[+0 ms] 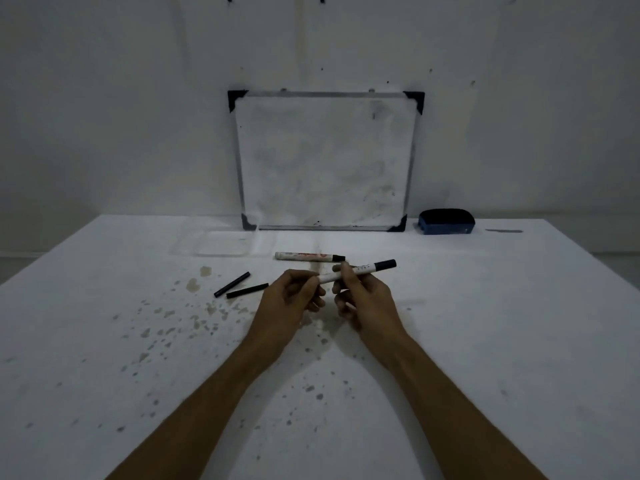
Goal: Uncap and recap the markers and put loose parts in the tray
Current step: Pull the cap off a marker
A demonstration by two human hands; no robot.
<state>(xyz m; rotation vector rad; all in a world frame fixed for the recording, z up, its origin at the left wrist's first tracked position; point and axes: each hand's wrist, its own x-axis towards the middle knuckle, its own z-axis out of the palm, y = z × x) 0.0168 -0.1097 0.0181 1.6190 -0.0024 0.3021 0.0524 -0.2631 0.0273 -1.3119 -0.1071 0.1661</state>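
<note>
Dim room, white stained desk (485,323) with a whiteboard (325,161) propped against the wall at 12 o'clock and a blue eraser (446,221) at its 3 o'clock. Both hands hold one marker (360,271) above the desk's middle: left hand (291,299) has its grip pinched on the white tail end, right hand (363,299) is clenched round the barrel, black cap pointing toward 2 o'clock. Second marker (309,256) lies just behind. Two black sticks (240,287) lie at 9 o'clock of the hands. Clear tray (221,244) sits at 11 o'clock, hard to make out.
</note>
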